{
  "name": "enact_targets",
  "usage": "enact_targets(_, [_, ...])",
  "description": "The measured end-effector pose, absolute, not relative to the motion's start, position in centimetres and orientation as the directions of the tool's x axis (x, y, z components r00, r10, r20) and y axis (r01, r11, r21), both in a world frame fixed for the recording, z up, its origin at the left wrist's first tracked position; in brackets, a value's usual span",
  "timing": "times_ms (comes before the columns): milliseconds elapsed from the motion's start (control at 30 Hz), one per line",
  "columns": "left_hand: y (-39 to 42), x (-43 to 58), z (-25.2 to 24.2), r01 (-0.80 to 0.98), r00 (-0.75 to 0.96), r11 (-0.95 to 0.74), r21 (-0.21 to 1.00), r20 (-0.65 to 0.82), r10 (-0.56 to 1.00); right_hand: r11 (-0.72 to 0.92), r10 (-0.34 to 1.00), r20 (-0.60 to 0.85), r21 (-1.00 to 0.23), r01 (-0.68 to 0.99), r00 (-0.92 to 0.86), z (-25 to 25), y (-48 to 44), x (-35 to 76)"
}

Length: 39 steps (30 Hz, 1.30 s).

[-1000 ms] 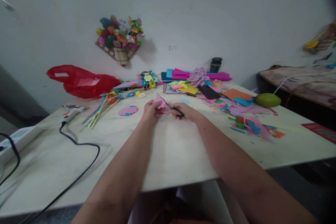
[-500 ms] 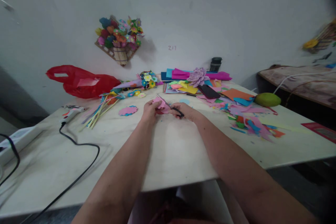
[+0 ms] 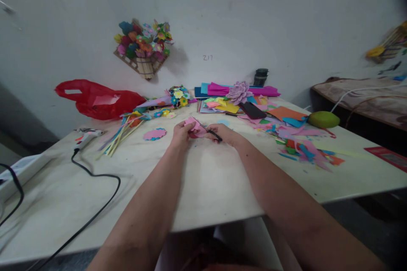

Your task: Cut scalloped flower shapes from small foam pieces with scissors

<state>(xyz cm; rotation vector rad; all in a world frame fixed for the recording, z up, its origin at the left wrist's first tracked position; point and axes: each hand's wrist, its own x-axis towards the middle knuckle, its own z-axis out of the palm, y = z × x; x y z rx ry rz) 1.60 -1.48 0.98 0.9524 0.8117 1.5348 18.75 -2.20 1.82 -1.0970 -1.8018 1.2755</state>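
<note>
Over the middle of the white table (image 3: 219, 182), my left hand (image 3: 182, 132) is closed on a small pink craft sheet (image 3: 194, 124), paper or foam. My right hand (image 3: 222, 132) grips a pair of scissors (image 3: 215, 135) by its dark handles, with the blades lying against the pink sheet. Left of my hands rests a scalloped pink piece with a blue edge (image 3: 154, 134). A pale blue round piece (image 3: 223, 122) lies just behind my right hand.
Coloured scraps (image 3: 305, 148), a phone (image 3: 252, 110) and a green mango-like fruit (image 3: 324, 119) lie to the right. On the left are a glue gun (image 3: 89, 137) with its black cord, a power strip (image 3: 23, 171), thin sticks (image 3: 125, 135) and a red bag (image 3: 98, 101).
The scissor blades look closer together against the pink sheet, and the handles are squeezed tighter. Both hands stay in nearly the same place.
</note>
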Motion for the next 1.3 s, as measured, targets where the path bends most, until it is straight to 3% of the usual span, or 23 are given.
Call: enact_targets(1300, [-2.0, 1.8, 1.4, -0.397, -0.038, -0.085, 0.914, 0.076, 0.996, 0.195, 0.908, 0.117, -0.968, 0.159, -0.401, 1.1, -1.5, 18.7])
